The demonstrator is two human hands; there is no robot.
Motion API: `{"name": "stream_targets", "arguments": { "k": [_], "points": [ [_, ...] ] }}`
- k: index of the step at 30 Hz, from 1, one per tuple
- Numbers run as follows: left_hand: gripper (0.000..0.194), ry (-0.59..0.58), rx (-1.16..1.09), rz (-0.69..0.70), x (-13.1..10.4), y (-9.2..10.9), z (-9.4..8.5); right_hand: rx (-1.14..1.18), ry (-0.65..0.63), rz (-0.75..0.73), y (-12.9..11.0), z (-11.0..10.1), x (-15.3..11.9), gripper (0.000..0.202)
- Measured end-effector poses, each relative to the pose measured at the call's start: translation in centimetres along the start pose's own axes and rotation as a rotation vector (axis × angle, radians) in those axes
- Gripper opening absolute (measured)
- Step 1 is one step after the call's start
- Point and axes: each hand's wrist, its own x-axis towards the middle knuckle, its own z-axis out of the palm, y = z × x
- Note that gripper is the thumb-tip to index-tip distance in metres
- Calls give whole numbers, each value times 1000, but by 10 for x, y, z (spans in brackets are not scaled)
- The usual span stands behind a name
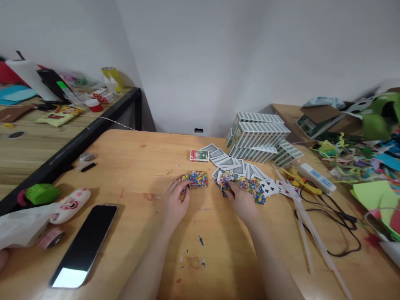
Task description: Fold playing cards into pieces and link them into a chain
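Observation:
My left hand (176, 199) has its fingers curled around the near-left end of a small pile of playing cards with multicoloured backs (199, 178), lying on the table. To the right, my right hand (243, 201) grips part of a spread of cards with the same colourful backs (255, 188). Beyond that spread, face-up cards (268, 187) show black clubs, and others show red hearts. Grey-backed cards (229, 161) lie fanned out behind my right hand. A card box with a red band (199, 156) sits just beyond the left pile.
Striped card boxes (261, 132) are stacked at the back right. A phone (86, 246) lies at front left, near a green object (42, 193). On the right are clear plastic strips (317, 233), a black cable (339, 252) and a power strip (318, 178).

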Motion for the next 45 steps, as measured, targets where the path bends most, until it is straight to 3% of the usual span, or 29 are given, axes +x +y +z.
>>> {"name": "stream_targets", "arguments": {
  "k": [3,7,8,10,13,15,18,21,26,29,31,33,35,37,40,45],
  "points": [
    [21,-39,-73,-23,-5,7,5,18,45,76,2,-13,-3,29],
    [28,-162,-281,-242,-10,19,10,341,448,311,-4,-19,-10,34],
    [30,-205,-373,-304,-11,22,11,501,480,332,-9,-18,-11,35],
    [37,-315,-579,-417,-10,25,12,791,394,304,-21,-13,-13,34],
    [39,-462,-765,-576,-8,27,14,967,155,201,-35,0,-13,33],
    [34,-452,-762,-677,-6,25,16,896,183,144,-36,9,-11,32],
    [30,-371,-743,-771,-5,22,19,557,308,88,-26,21,-7,36],
    [28,-350,-754,-780,-4,21,20,310,275,44,-12,30,-8,54],
    [23,-349,-754,-767,-5,20,22,152,213,-2,-3,37,-12,37],
    [21,-340,-769,-770,-5,20,22,140,301,-48,-2,33,-13,32],
    [21,-327,-785,-776,-4,20,22,164,448,-33,-3,29,-15,28],
    [25,-329,-803,-785,-4,19,22,222,625,22,-8,26,-19,23],
    [28,-355,-833,-791,-4,19,21,354,717,111,-21,24,-24,22],
    [29,-383,-871,-793,-3,19,19,593,683,273,-37,23,-28,26],
    [32,-380,-913,-797,-2,18,17,936,495,415,-56,20,-30,31],
    [38,-372,-945,-793,-3,16,18,1097,602,581,-48,17,-24,34]
  ]
}}
